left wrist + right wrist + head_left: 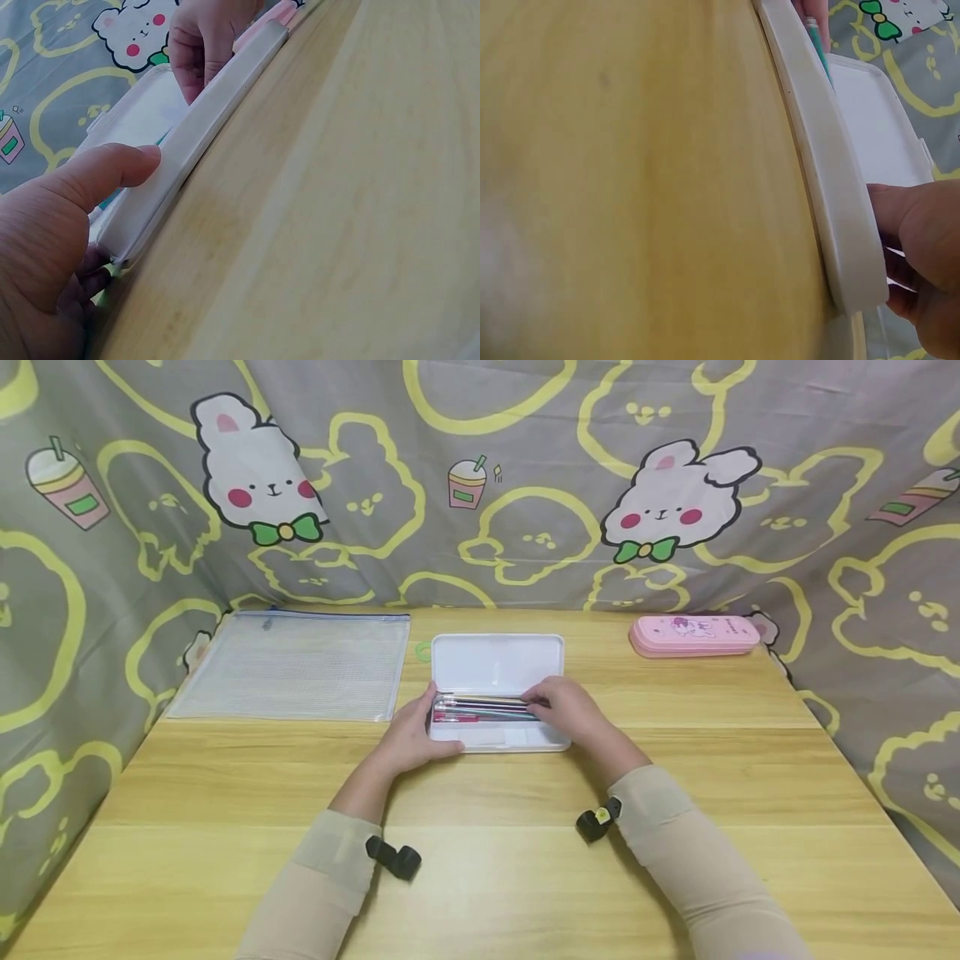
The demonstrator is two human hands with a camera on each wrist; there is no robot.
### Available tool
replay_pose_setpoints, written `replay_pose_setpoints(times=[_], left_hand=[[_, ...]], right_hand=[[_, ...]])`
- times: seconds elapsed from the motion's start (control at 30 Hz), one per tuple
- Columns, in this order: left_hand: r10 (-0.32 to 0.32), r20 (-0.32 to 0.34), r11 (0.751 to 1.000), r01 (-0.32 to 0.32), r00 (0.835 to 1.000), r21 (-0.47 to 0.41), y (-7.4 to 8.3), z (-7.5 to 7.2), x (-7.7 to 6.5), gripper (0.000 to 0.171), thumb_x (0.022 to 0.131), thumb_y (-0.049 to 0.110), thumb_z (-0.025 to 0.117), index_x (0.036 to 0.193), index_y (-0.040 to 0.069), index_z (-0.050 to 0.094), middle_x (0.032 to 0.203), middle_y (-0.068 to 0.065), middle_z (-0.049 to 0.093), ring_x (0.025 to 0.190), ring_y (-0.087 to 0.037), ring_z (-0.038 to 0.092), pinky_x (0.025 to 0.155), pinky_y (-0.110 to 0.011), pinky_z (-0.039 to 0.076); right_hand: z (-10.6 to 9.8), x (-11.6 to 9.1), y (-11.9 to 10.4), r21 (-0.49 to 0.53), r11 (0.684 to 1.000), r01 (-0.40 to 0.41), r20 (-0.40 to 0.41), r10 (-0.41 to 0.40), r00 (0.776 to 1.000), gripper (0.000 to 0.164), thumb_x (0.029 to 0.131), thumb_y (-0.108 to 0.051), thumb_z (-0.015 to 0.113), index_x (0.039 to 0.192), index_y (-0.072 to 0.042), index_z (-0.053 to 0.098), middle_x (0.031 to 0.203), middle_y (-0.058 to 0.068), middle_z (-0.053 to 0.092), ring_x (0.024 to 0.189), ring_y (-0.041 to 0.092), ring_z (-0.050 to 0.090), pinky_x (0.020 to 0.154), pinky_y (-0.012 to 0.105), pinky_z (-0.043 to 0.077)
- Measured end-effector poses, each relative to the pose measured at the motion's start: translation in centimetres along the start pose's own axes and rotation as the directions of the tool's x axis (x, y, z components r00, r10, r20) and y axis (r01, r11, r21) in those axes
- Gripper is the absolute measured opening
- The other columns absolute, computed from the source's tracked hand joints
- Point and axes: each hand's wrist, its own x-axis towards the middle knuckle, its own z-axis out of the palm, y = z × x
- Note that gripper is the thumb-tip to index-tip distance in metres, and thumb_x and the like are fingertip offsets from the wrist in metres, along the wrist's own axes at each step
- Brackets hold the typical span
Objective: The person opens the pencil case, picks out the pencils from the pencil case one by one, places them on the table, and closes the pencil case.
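Observation:
A white pencil case [498,664] lies with its lid raised at the back. Several slim pens and pencils [483,706] lie lengthwise in its tray, among them a teal one [819,49] and a red one. My left hand [408,732] grips the left end of the case, thumb [127,166] over the front wall and fingers round the end. My right hand [570,706] reaches in from the right, its curled fingers pinching the pens near their right ends. The case's front wall [821,150] hides those fingertips in the right wrist view. A pale block [483,737] sits in the front compartment.
A clear mesh zip pouch [300,664] with a blue zip lies flat at the left. The pink pencil case [693,636] with a rabbit picture is closed at the back right. A small green ring-shaped thing [423,651] shows beside the lid. Patterned cloth [525,460] hangs behind the wooden table [480,860].

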Motion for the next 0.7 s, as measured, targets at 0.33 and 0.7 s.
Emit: replay_pose_setpoints(times=[0.33,0.7], left_hand=[[0.011,-0.006,1.000,-0.011,1.000,0.001,-0.06,0.02,-0.03,0.120,0.069,0.040,0.084,0.157,0.003,0.011,0.159,-0.022,0.028,0.146,-0.040,0.029,0.121,-0.050,0.025],[0.006,-0.008,1.000,-0.006,1.000,-0.003,0.12,0.04,-0.13,0.119,0.069,0.039,0.084,0.157,0.004,0.011,0.159,-0.022,0.029,0.146,-0.040,0.029,0.120,-0.051,0.025]], right_hand=[[0.09,0.41,-0.34,-0.112,0.993,0.030,0.021,-0.028,0.999,0.020,0.089,-0.010,0.069,0.108,-0.006,0.074,0.103,0.010,0.071,0.100,0.027,0.065,0.092,0.042,0.052],[0.10,0.46,-0.38,-0.054,0.998,0.016,0.030,-0.015,0.999,0.019,0.089,-0.007,0.068,0.108,-0.006,0.074,0.103,0.011,0.072,0.100,0.027,0.065,0.093,0.043,0.052]])
